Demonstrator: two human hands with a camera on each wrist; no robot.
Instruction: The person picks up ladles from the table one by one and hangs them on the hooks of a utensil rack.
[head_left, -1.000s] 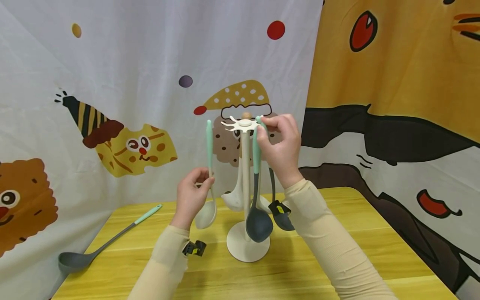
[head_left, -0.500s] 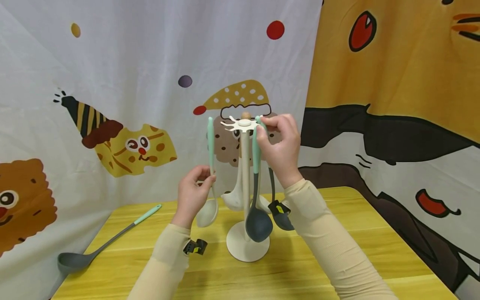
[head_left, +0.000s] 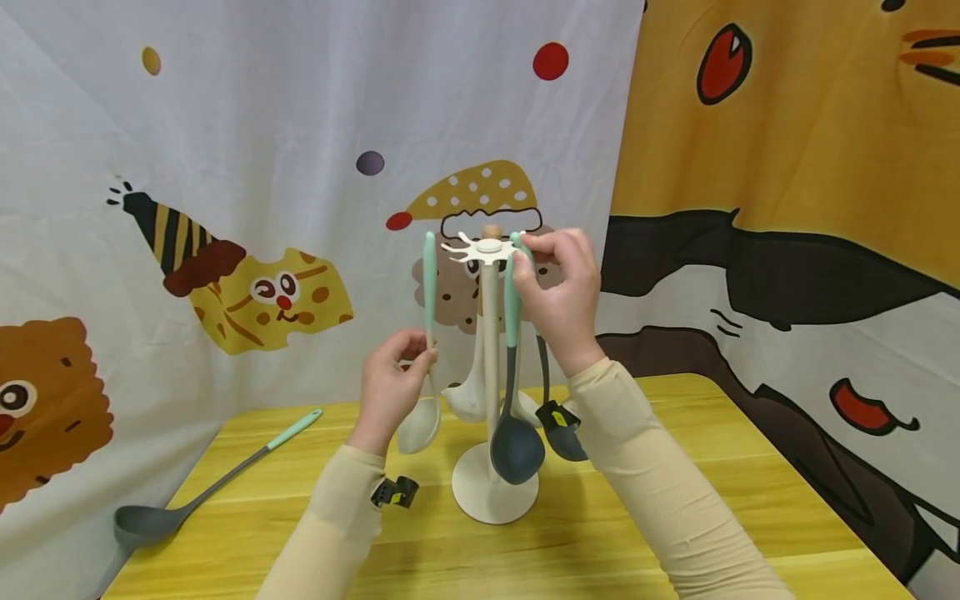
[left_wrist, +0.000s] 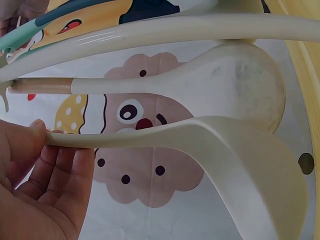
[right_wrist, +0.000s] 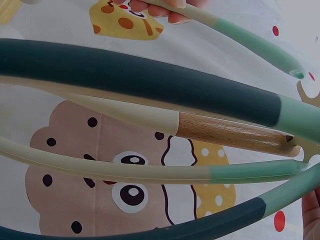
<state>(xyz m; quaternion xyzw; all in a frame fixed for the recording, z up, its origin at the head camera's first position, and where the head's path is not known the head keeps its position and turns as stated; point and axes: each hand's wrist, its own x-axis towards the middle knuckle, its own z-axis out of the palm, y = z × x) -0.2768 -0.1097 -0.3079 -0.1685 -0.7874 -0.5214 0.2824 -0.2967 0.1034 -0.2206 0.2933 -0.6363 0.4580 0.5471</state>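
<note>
My left hand (head_left: 393, 383) pinches the shank of a white ladle (head_left: 418, 425) with a mint handle, held upright just left of a cream utensil rack (head_left: 491, 350). In the left wrist view its bowl curves downward, and thumb and fingers meet on the shank. The ladle's tip stands apart from the rack's hooks. My right hand (head_left: 566, 292) is at the rack's top, thumb and forefinger pinching the upper mint handle of a dark utensil (head_left: 566, 442); the exact contact is partly hidden. In front hangs a dark round-bowled ladle (head_left: 517, 450).
A white ladle (head_left: 470, 396) with a wooden handle end hangs at the rack's back. Another cream-stemmed utensil (right_wrist: 150, 172) hangs there too. A grey ladle (head_left: 150, 525) lies on the yellow wooden table (head_left: 300, 500) at left. Printed cloth (head_left: 270, 83) stands behind.
My left hand has moved slightly right and up with the white ladle, closer to the rack. My right hand and the hanging utensils have stayed put.
</note>
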